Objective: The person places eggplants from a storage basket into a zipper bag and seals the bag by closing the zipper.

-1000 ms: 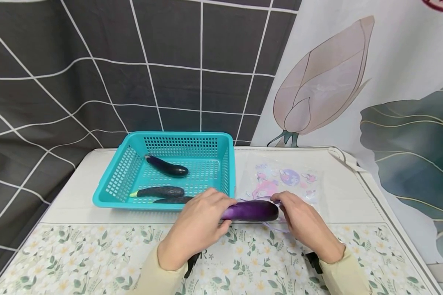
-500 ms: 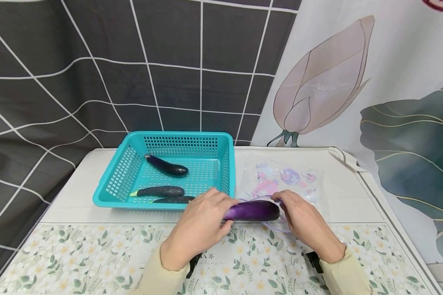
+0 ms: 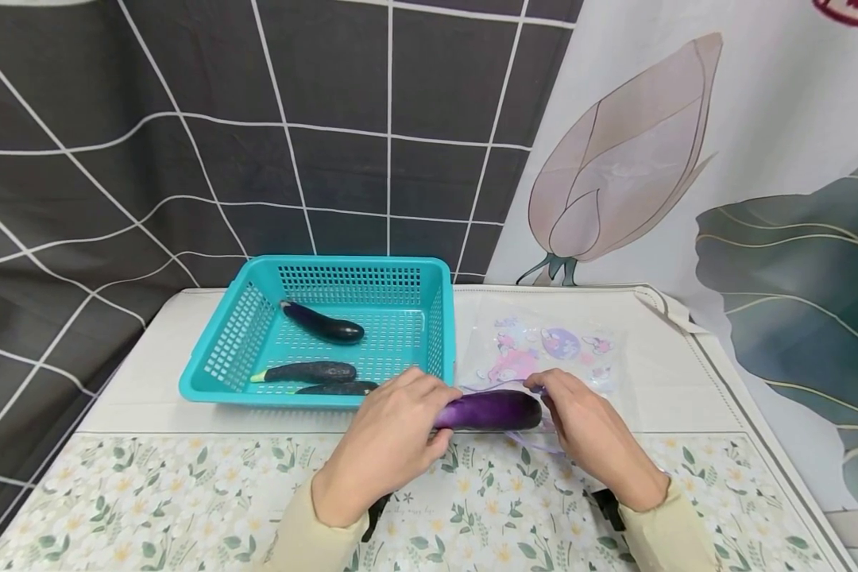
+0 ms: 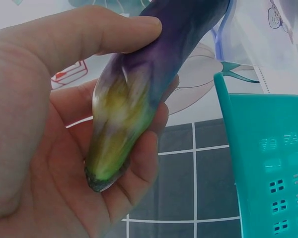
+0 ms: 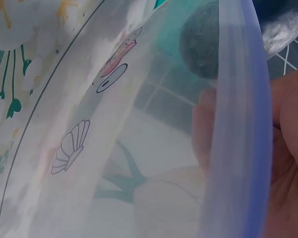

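Note:
My left hand [image 3: 395, 435] grips a purple eggplant [image 3: 492, 410] by its stem end. In the left wrist view the thumb lies on top and the fingers wrap beneath the yellow-green cap of the eggplant [image 4: 120, 104]. The blunt end points right, at the mouth of a clear printed plastic bag [image 3: 515, 361]. My right hand [image 3: 588, 425] pinches the bag's purple-edged opening. Close up in the right wrist view, the bag's edge [image 5: 243, 148] crosses in front of the right hand [image 5: 293, 148], and the eggplant's end [image 5: 201, 44] shows through the film.
A turquoise perforated basket [image 3: 272, 399] stands left of the bag. It holds a glossy dark eggplant [image 3: 323, 324] and two slim dark vegetables, one [image 3: 311, 371] with a pale green tip. The table bears a floral mat [image 3: 186, 492]; a grid-patterned cloth [image 3: 336, 175] hangs behind.
Over the last second my left hand and the eggplant have shifted slightly right, toward the bag's opening. My right hand stays in about the same place on the bag's edge.

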Motion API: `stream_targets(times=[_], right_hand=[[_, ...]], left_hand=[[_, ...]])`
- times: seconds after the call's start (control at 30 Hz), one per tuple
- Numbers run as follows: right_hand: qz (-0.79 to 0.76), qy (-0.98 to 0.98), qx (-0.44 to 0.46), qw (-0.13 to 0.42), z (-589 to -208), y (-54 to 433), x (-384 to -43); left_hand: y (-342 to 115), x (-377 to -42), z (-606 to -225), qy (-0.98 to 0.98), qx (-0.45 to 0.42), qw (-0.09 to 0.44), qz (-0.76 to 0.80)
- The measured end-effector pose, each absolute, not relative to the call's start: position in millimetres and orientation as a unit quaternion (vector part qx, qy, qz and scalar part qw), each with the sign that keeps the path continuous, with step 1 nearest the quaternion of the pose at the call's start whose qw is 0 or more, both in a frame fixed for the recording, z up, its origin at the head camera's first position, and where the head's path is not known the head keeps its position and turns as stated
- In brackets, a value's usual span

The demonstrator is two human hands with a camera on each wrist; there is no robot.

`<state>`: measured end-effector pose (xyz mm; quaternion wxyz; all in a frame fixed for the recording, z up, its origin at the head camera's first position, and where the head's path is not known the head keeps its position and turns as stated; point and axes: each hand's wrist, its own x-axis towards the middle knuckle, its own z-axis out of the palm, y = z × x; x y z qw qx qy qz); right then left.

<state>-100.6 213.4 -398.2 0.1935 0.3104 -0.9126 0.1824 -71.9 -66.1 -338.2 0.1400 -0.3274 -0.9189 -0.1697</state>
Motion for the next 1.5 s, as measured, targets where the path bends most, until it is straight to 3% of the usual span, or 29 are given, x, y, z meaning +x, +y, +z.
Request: stream_targets(times=[1.5], right_hand=[[0.183,-0.908,0.319,0.202,-397.4,211.6,-99.2]], left_hand=[[-52.1,-69.0,-347.3,-0.925,-0.320,0.158,-0.133]])
